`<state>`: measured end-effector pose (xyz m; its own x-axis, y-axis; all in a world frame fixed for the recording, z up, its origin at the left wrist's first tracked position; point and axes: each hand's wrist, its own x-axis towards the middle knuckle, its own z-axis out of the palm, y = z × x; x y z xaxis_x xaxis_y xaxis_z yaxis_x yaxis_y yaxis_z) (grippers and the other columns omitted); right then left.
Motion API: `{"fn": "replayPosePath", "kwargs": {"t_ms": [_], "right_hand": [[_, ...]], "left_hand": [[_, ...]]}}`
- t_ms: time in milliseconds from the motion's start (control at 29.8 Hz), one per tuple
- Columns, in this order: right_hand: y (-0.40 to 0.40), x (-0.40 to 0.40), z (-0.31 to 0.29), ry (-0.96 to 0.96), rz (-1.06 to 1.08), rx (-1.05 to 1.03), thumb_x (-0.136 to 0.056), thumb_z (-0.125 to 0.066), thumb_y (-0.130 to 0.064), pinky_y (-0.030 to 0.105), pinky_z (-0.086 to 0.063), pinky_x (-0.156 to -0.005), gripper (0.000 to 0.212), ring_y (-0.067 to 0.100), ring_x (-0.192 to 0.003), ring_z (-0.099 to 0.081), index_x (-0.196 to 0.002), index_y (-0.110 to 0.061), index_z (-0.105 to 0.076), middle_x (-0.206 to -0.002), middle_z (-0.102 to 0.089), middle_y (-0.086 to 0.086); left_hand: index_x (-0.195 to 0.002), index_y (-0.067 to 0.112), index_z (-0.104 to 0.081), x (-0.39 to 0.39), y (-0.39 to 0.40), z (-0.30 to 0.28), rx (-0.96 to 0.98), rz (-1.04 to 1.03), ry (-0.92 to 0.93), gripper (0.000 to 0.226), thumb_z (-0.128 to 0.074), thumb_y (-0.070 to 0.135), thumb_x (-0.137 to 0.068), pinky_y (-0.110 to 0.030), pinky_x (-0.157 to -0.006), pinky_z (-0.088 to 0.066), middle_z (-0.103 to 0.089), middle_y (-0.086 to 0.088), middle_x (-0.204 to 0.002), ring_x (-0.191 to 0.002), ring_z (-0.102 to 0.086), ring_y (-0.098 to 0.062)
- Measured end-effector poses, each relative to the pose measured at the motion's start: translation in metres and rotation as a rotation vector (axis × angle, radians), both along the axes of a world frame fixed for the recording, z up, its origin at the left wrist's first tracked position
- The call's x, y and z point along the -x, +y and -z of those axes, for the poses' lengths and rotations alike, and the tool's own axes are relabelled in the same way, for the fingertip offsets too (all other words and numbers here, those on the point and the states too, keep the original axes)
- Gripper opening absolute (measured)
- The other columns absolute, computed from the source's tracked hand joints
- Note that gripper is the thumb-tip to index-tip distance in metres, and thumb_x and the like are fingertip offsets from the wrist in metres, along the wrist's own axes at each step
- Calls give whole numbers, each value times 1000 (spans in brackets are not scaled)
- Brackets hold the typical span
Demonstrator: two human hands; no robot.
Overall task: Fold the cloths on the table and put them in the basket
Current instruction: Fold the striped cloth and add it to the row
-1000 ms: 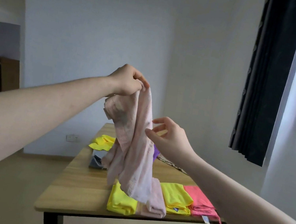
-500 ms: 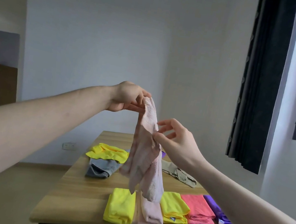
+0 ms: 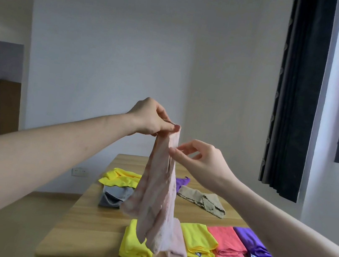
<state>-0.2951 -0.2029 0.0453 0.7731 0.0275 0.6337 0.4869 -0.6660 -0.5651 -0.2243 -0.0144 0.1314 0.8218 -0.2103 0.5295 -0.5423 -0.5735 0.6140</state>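
Fingers [image 3: 170, 126] of our left hand [image 3: 150, 117] pinch the top corner of the pale pink cloth [image 3: 155, 192], which hangs in the air above the counter [image 3: 84, 221], its tail dangling over the folded row at the near edge. Our right hand [image 3: 201, 158] now nips the cloth's side edge just below that corner between thumb and forefinger; a second ago those fingers were spread and only brushing the fabric. We judge this as finding the second corner, so the cloth can be spread before folding. Since the earlier frame the left hand has dropped lower and the cloth hangs straighter, less bunched. Folded yellow [image 3: 135, 244], pink [image 3: 174, 252], yellow [image 3: 197, 242], coral [image 3: 228, 245] and purple [image 3: 252, 244] cloths line the near edge; unfolded yellow [image 3: 119, 177], grey [image 3: 113, 196] and beige [image 3: 201, 200] ones lie behind. We see no basket.
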Motion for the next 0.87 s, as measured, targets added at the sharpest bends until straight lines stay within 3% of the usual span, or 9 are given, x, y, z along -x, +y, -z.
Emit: {"fn": "replayPosePath", "kwargs": {"t_ms": [101,201,335,436,503,604,738,805,872], "right_hand": [[4,-4,0,-17,52,15,-74,-71,-75,20,-49,-63,44,-3,-70,-64,-84,-32,-70,-81,-70,-22],[1,-7,-4,-59,86,-11,-84,-70,-55,16,-39,-50,40,2,-56,-53,-65,-21,-61,-61,-63,-21],[-11,-15,-11,-47,118,-79,-90,-59,-39,28,-32,-50,45,17,-55,-37,-68,-1,-51,-57,-46,-1],[-20,-16,-15,-35,134,-82,-92,-59,-34,27,-28,-47,46,16,-55,-30,-68,0,-42,-60,-38,-1],[-26,-14,-17,-26,135,-105,-93,-59,-32,22,-24,-43,46,14,-52,-27,-67,-1,-37,-59,-35,-1],[-35,-18,-23,-34,166,-118,-94,-59,-35,21,-24,-42,46,13,-54,-26,-70,2,-46,-61,-35,-1],[-44,-21,-29,-37,184,-134,-94,-63,-38,14,-31,-42,33,13,-60,-36,-83,-10,-74,-60,-47,-6],[-45,-19,-31,-26,163,-132,-96,-62,-37,10,-33,-42,31,11,-56,-40,-86,-11,-76,-57,-52,-9],[-45,-19,-32,-31,137,-120,-97,-60,-37,9,-37,-45,32,6,-53,-44,-90,-10,-76,-64,-63,0]], "left_hand": [[-75,17,-73,2,-2,1,-87,-67,-43,42,-93,52,-63,-28,-60,-60,-76,2,-77,-73,-76,-17],[-69,18,-70,2,-5,2,-144,-114,-91,41,-91,52,-64,-29,-58,-59,-74,2,-74,-73,-73,-22],[-70,21,-68,3,-4,2,-255,-166,-180,44,-89,59,-63,-27,-64,-51,-70,9,-76,-77,-65,-13],[-73,21,-67,4,3,2,-313,-145,-175,46,-88,61,-64,-27,-63,-50,-69,9,-77,-76,-63,-11],[-73,22,-66,4,7,6,-381,-128,-154,37,-91,48,-67,-25,-58,-45,-66,9,-72,-70,-61,-13],[-74,25,-69,-1,16,13,-510,-148,-133,18,-86,31,-73,-23,-57,-43,-66,11,-72,-72,-63,-13],[-74,27,-72,-5,28,19,-574,-180,-106,10,-78,34,-77,-27,-66,-50,-65,13,-72,-76,-63,-12],[-73,27,-70,-4,30,21,-558,-180,-132,5,-71,31,-77,-27,-64,-47,-63,13,-69,-74,-62,-13],[-74,25,-67,0,29,22,-565,-192,-135,7,-67,32,-76,-27,-63,-47,-64,12,-73,-75,-61,-13]]}}
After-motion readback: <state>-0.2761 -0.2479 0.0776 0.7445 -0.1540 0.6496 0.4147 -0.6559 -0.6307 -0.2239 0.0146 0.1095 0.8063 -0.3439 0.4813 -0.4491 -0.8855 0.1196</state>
